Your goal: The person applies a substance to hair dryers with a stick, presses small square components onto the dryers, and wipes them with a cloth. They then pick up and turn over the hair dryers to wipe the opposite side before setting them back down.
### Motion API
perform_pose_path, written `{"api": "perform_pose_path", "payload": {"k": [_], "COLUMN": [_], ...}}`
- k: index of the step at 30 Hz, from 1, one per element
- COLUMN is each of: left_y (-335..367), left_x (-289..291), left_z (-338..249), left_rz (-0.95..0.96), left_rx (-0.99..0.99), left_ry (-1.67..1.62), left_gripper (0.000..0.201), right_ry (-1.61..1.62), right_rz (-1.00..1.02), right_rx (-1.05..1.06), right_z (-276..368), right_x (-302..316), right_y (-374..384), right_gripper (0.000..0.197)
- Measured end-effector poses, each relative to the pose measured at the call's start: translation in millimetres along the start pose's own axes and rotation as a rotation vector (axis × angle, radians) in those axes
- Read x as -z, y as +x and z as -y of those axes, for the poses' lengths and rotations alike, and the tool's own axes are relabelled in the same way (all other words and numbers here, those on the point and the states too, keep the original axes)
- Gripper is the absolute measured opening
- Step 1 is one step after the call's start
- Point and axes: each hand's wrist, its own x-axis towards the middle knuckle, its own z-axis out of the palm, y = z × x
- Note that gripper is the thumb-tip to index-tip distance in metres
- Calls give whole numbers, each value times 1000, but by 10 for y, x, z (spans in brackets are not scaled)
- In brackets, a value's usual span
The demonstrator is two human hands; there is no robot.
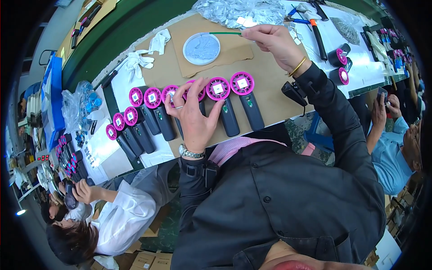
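My right hand (272, 41) pinches one end of a thin green stick (227, 33). The stick's other end reaches the rim of a round white dish (185, 53) spread with grey paste (202, 48). My left hand (196, 116) lies over the row of dark handheld devices, its fingers curved and spread apart. Behind those fingers, a device with a pink ring (201, 95) is partly covered. To the right of my thumb lie another device (228, 118) and the row's end device (252, 111), each with a white square in its ring.
Brown cardboard (268, 78) lies beneath the devices. White gloves (137, 63) sit at the left, clear plastic bags (234, 12) at the back. An orange-and-black hammer (318, 39) and more devices (337, 57) are to the right. Co-workers sit on both sides, one in a white shirt (128, 216).
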Motion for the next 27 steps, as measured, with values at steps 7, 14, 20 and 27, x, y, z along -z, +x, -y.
{"api": "perform_pose_path", "payload": {"k": [7,14,20,27], "left_y": [-8,-17,-27,-24], "left_x": [-11,-35,-40,-38], "left_z": [8,19,48,45], "left_rz": [3,0,2,-9], "left_rx": [-14,-2,5,-8], "left_ry": [10,2,10,3], "left_gripper": [83,86,86,85], "right_ry": [72,126,127,11], "right_rz": [41,72,121,67], "right_rx": [-1,29,2,-34], "right_z": [119,312,394,233], "right_x": [63,121,197,68], "right_y": [-62,-335,-704,-1024], "right_gripper": [24,24,23,17]}}
